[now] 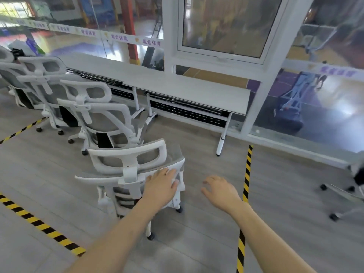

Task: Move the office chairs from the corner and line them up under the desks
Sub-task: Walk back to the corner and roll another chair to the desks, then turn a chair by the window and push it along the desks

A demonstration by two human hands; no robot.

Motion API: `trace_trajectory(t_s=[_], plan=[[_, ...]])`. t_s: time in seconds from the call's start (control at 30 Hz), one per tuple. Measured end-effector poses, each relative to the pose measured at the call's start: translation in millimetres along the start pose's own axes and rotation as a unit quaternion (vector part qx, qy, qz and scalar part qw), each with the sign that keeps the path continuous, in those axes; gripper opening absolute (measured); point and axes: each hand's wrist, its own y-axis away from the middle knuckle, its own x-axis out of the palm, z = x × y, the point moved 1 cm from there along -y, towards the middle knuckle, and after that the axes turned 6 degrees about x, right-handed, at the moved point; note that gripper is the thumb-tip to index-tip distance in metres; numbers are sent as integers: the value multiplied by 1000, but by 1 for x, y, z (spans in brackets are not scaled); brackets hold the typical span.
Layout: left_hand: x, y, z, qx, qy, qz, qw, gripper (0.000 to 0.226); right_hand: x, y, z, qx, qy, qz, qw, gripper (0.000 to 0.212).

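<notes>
Our left grip (160, 184) lies flat on the top edge of the nearest chair (128, 152), with the fingers straight and not curled round it. Our right grip (220, 191) hovers just beside the chair, fingers loosely spread, holding nothing. The chair stands on the floor short of the tabletop (177, 85), its back toward us, next to the row of chairs (102, 119) lined up on the left.

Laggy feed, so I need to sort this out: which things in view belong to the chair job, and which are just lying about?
Job: nearest chair, with the left hand resting on its backrest; right hand, touching nothing; lined-up chairs; desks; chair base at the right edge.
Lying about: striped floor tape; window.
</notes>
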Motion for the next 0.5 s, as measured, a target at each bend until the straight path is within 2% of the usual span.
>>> trace_trajectory(t_s=[0.17, 0.5], plan=[[36, -53, -132, 63, -26, 45, 997, 60, -41, 34, -134, 69, 10, -45, 997, 46], [102, -161, -494, 236, -26, 65, 969, 60, -144, 131, -465, 224, -32, -190, 955, 42]])
